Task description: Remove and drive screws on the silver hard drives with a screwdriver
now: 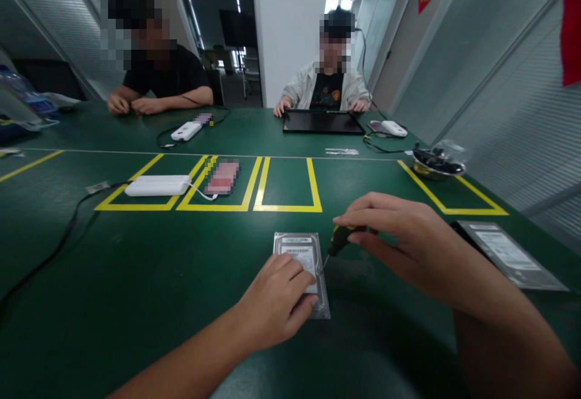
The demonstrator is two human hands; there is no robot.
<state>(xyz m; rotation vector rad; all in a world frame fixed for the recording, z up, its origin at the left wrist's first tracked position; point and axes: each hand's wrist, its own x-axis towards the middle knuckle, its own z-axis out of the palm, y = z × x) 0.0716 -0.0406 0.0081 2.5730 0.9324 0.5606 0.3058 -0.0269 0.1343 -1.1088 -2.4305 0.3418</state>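
A silver hard drive (297,243) with a white label lies flat on the green table in front of me. My left hand (284,293) rests across its middle, fingers bent over the label and thumb near the lower right side, holding it down. In my right hand (385,229) is a screwdriver (338,240) with a dark and yellow handle, gripped between thumb and fingers. Its thin shaft slants down to the drive's right edge, where the tip meets the cover. Whether a screw sits under the tip is too small to tell.
Another hard drive (508,253) lies right of my right forearm. A metal bowl (438,172) holds dark parts. Yellow tape (288,209) marks rectangles, with a white power bank (158,185) and a phone (223,177) there. Two people sit opposite, one holding a black panel (323,122).
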